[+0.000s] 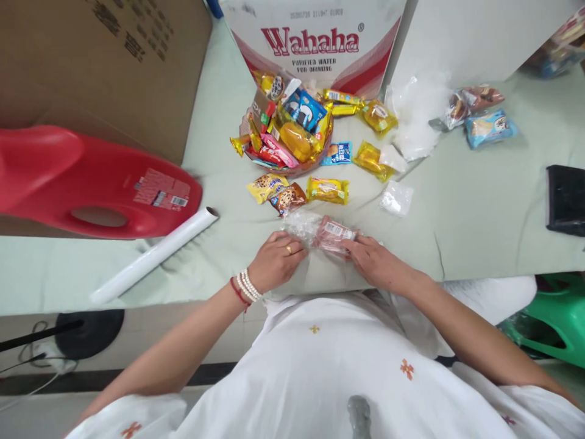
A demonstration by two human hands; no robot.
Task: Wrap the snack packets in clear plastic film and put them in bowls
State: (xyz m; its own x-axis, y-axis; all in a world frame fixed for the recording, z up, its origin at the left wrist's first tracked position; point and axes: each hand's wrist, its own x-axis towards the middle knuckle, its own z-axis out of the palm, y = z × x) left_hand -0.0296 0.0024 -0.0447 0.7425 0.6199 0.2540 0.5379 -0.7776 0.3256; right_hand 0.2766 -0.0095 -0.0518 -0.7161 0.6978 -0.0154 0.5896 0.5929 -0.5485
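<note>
Close to the table's front edge, a reddish-brown snack packet (331, 239) with a white barcode label lies inside a clear plastic bag (301, 223). The crumpled end of that bag spreads leftward. My right hand (375, 262) grips the packet's right end, thumb on top. On the other side, my left hand (280, 259) has its fingers curled down on the clear plastic. Just beyond the hands lie a yellow-wrapped cake (328, 190), a brown cookie packet (289, 198) and a yellow cookie packet (266, 186). Behind them stands a bowl (315, 164) heaped with wrapped snacks.
A white Wahaha box (315, 46) stands at the back. To the left are a red jug (105, 183), a white roll (155, 256) and a large cardboard box (150, 79). Clear plastic bags (418, 116), a blue snack packet (491, 128) and a black object (567, 200) lie rightward.
</note>
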